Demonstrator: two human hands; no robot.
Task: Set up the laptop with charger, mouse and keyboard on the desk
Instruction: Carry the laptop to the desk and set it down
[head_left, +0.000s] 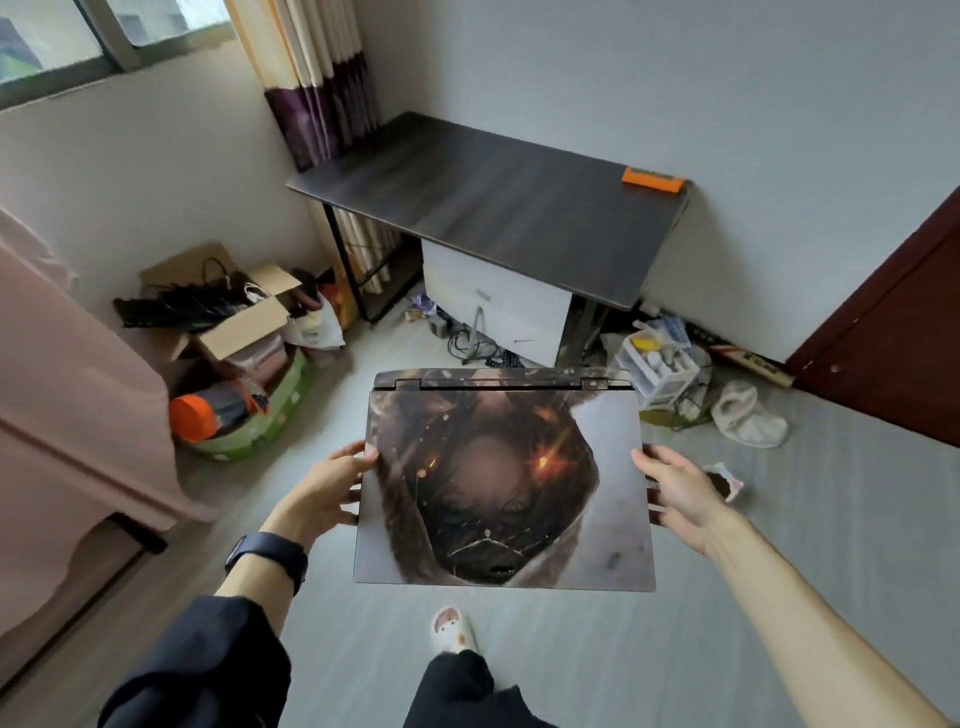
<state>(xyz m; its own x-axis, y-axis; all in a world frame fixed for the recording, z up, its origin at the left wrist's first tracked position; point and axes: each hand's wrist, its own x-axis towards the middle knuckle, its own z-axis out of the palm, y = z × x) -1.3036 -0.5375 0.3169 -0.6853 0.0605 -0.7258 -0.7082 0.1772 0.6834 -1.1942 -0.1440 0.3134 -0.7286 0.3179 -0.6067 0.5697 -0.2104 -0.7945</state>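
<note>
A closed laptop (498, 478) with a dark picture on its lid is held flat in front of me, above the floor. My left hand (327, 488) grips its left edge and my right hand (680, 493) grips its right edge. The dark wooden desk (493, 208) stands ahead against the wall, some way beyond the laptop. A black keyboard (171, 312) lies across an open cardboard box (244, 322) at the left, with black cables in the box behind it. I can see no mouse.
An orange box (653, 180) sits on the desk's far right corner. A white drawer unit (498, 306) and cables are under the desk. Floor clutter: plastic organiser (657, 369), cloth (748, 415), green tub (249, 431). A bed (62, 389) is left, a brown door (893, 332) right.
</note>
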